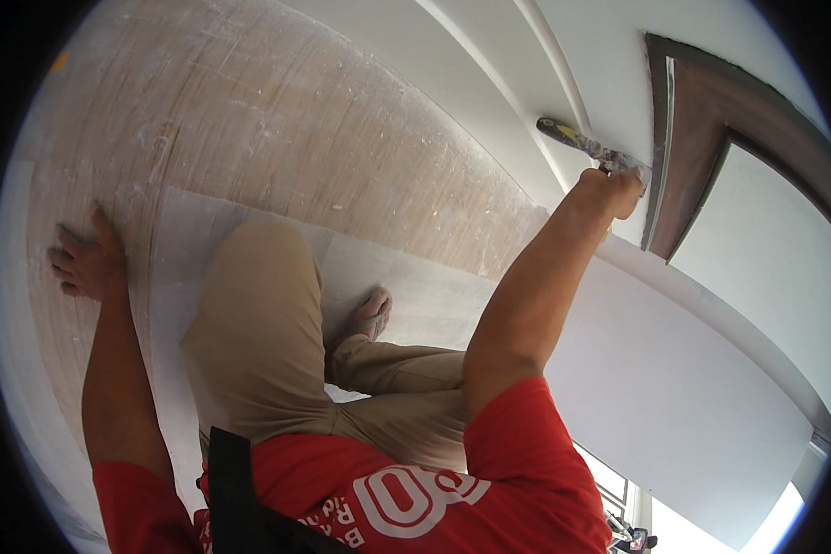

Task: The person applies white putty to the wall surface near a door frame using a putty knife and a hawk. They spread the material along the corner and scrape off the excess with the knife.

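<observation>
My left hand (pixel 92 258) rests on the dusty wood-look floor (pixel 277 102), its fingers spread and holding nothing. On the right, my right arm reaches up to the white wall. There my right hand (pixel 619 192) is closed at the blade end of a putty knife (pixel 571 137), whose black and yellow handle sticks out away from me. White filler smears the metal beside my fingers. My fingertips and part of the blade are hidden. Just right of this hand runs the edge of a dark brown frame (pixel 688 148) set in the wall.
White moulding (pixel 471 46) runs along the wall. Greyish sheeting (pixel 406 277) covers part of the floor beneath my bent legs and sandalled foot (pixel 371 314). A large pale panel (pixel 674 369) stands at the right. White dust and crumbs lie scattered on the floor.
</observation>
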`<state>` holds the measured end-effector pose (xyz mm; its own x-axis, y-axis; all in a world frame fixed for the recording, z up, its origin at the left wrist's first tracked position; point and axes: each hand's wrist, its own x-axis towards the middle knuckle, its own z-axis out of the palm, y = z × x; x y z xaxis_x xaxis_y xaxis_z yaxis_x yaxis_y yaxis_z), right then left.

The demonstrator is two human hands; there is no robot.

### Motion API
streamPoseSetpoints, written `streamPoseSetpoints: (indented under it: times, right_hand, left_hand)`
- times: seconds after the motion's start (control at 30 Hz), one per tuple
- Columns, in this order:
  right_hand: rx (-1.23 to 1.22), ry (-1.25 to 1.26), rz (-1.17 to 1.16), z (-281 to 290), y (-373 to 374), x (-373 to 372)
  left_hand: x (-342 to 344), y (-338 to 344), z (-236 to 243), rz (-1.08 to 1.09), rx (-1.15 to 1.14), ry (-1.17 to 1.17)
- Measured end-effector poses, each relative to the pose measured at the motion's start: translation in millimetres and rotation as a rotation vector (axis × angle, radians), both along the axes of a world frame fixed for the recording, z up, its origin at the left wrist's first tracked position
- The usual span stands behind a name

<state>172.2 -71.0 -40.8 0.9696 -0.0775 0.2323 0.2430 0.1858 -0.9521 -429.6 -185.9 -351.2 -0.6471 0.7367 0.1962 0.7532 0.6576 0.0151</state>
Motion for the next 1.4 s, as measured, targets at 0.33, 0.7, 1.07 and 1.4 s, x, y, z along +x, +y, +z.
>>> streamPoseSetpoints:
  times: [0.33, 0.7, 1.07, 1.4]
  right_hand:
    - [-0.015, -0.011, -0.22, -3.8, 32.7, -38.4]
    - [-0.327, -0.319, 0.12, -23.9, -1.2, 14.0]
    - [-0.212, 0.295, -0.145, -25.4, -73.4, 143.5]
    - [-2.171, -0.543, -0.423, 11.3, -121.3, 213.2]
  left_hand:
    - [2.3, 0.2, 7.0, -0.001, -0.019, 0.013]
    - [9.6, 5.1, 0.9, 0.0, -0.02, -0.018]
    - [4.0, -0.6, -3.5, 0.013, -0.04, 0.032]
    - [-5.0, -2.8, -10.3, -0.008, -0.019, 0.044]
